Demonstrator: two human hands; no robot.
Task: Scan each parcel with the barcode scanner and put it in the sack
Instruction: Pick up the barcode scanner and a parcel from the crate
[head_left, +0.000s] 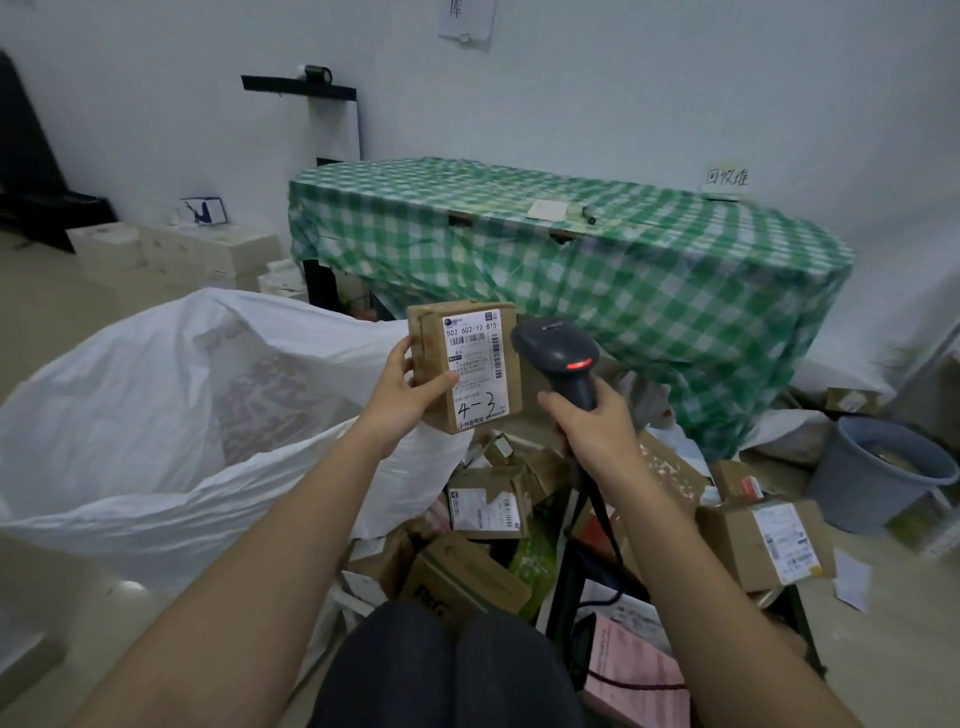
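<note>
My left hand (410, 389) grips a small brown cardboard parcel (480, 332) held upright, its white shipping label with "4-3" written on it facing me. My right hand (597, 431) grips the handle of a black barcode scanner (558, 353), whose head sits just right of the parcel with a red light glowing on it. The scanner's cable hangs down below my right wrist. A large white woven sack (171, 395) stands open to the left of both hands. A pile of several more parcels (488, 509) lies on the floor below my hands.
A table with a green checked cloth (571, 260) stands behind the parcels. A grey bucket (878, 473) sits at the right. White boxes (171, 254) are stacked along the back wall at left. More cardboard boxes (769, 540) and pink paper (634, 670) lie at lower right.
</note>
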